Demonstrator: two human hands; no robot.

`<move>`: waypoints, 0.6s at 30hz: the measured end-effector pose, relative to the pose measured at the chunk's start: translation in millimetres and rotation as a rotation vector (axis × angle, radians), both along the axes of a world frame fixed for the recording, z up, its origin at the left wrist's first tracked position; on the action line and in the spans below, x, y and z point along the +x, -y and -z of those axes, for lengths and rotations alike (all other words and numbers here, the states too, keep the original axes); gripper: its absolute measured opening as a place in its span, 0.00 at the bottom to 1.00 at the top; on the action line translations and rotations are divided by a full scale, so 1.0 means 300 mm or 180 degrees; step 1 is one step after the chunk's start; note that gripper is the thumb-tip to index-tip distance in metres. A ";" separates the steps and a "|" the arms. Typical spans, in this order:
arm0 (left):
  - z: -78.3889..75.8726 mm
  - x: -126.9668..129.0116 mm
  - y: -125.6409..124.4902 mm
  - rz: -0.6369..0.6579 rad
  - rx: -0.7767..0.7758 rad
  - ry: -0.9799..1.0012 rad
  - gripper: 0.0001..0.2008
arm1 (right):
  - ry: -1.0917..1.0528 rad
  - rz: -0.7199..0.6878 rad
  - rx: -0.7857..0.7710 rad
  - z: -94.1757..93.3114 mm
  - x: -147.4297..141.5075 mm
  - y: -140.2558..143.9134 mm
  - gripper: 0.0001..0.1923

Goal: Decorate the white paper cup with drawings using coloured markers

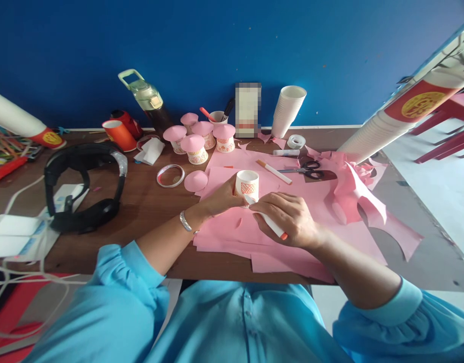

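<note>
My left hand (229, 195) is closed round the left side of a white paper cup (247, 187), which stands upright with red-orange drawn lines on its side. My right hand (287, 217) grips a white marker (272, 226) with an orange-red end. The marker's tip points at the cup's lower front; whether it touches is hard to tell. Pink paper sheets (224, 234) lie beneath both hands. Just left of the cup is a pink paper cone (196, 180). Behind stand several decorated cups with pink cone tops (194, 149). Another marker (274, 172) lies to the right of the cup.
Scissors (311, 170) and pink scraps (355, 189) lie at right. At the back are stacked paper cups (289, 111), a bottle (151, 101) and a tape roll (296, 141). A red-white tape roll (170, 176) and a black headset (84, 186) are on the left.
</note>
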State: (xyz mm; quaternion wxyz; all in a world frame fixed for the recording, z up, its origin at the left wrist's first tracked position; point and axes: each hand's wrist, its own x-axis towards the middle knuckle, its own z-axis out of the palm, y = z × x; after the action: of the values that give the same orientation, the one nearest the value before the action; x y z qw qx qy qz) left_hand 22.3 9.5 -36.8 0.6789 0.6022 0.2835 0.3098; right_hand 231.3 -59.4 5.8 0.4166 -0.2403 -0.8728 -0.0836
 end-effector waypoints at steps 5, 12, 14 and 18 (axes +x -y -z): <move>0.002 0.001 -0.004 -0.0022 -0.0005 -0.0131 0.34 | -0.0014 -0.0010 -0.0040 0.007 0.000 -0.001 0.11; 0.009 0.005 -0.009 -0.0010 -0.0028 -0.0033 0.35 | 0.0021 0.0119 -0.0022 0.004 0.003 -0.001 0.13; 0.007 0.003 -0.006 0.0021 -0.0066 0.0014 0.34 | 0.0005 0.0155 0.0012 0.004 0.005 -0.002 0.13; -0.002 0.001 0.000 0.0017 -0.0098 0.0056 0.32 | -0.0049 0.0178 -0.0005 0.004 0.009 -0.004 0.15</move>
State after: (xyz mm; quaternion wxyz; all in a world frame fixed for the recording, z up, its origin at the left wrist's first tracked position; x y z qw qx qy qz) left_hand 22.6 9.4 -36.2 0.6914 0.5898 0.2807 0.3089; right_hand 234.1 -58.2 4.5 0.4206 -0.2656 -0.8625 -0.0926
